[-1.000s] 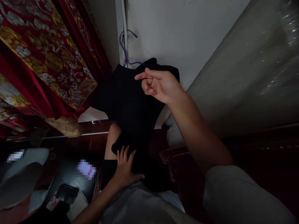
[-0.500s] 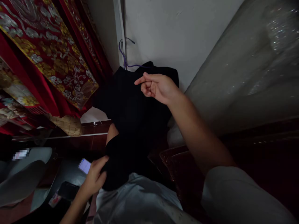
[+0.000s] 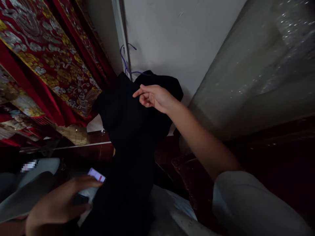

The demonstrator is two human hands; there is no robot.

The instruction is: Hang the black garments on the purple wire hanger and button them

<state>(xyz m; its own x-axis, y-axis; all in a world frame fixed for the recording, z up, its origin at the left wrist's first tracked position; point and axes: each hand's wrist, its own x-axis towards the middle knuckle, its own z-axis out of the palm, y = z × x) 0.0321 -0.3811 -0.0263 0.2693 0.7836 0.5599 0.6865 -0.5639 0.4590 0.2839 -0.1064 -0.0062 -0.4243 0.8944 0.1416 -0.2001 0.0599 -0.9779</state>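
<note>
A black garment [image 3: 130, 131] hangs on a purple hanger [image 3: 124, 60] against the white wall. My right hand [image 3: 154, 98] is raised at the garment's top, just below the hanger. Its index finger sticks out to the left and the other fingers are curled into the dark cloth. My left hand [image 3: 59, 205] is low at the left with fingers stretched out. Their tips reach a phone [image 3: 97, 175] with a lit screen beside the garment's lower edge. The garment's hem is lost in shadow over my pale clothing [image 3: 169, 213].
Red and gold embroidered cloth [image 3: 46, 62] hangs at the left. A grey glittery fabric [image 3: 258, 72] fills the right side. A dark red patterned cushion [image 3: 194, 177] lies under my right arm. A grey bag [image 3: 27, 186] and a dark wooden ledge [image 3: 81, 147] sit at the lower left.
My left hand has left the garment's lower part and swung down and left toward the phone. My right hand stays at the garment's top. The view has tipped slightly.
</note>
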